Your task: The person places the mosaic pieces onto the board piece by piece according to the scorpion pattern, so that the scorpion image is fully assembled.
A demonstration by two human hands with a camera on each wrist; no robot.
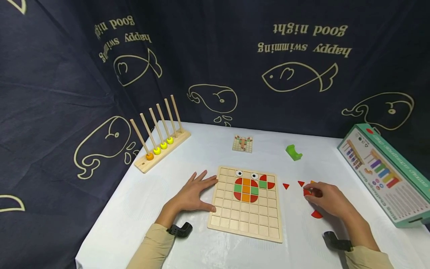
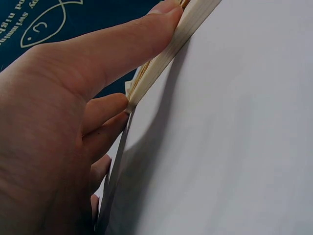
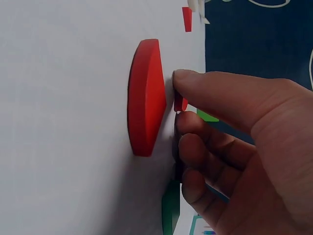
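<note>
A wooden grid board [image 1: 248, 228] lies on the table, with red, orange and green pieces and two eye discs [image 1: 239, 173] set in its upper part. Fingers spread, my left hand [image 1: 193, 194] rests at the board's left edge; its thumb touches the rim in the left wrist view. To the right of the board, my right hand [image 1: 330, 200] pinches a small red piece [image 3: 180, 100] between thumb and fingers. Closer to me lies a red rounded piece [image 1: 317, 214]. Two red triangles [image 1: 286, 186] sit between board and hand. An orange piece [image 1: 312, 182] is partly hidden by the hand.
Behind the board lies a small pattern card [image 1: 242, 144]. A green arched block [image 1: 293, 152] sits at the back right. A pegged wooden stand [image 1: 164, 151] with beads is at the left, a game box [image 1: 383, 175] at the right. A dark cloth [image 1: 215, 56] hangs behind the table.
</note>
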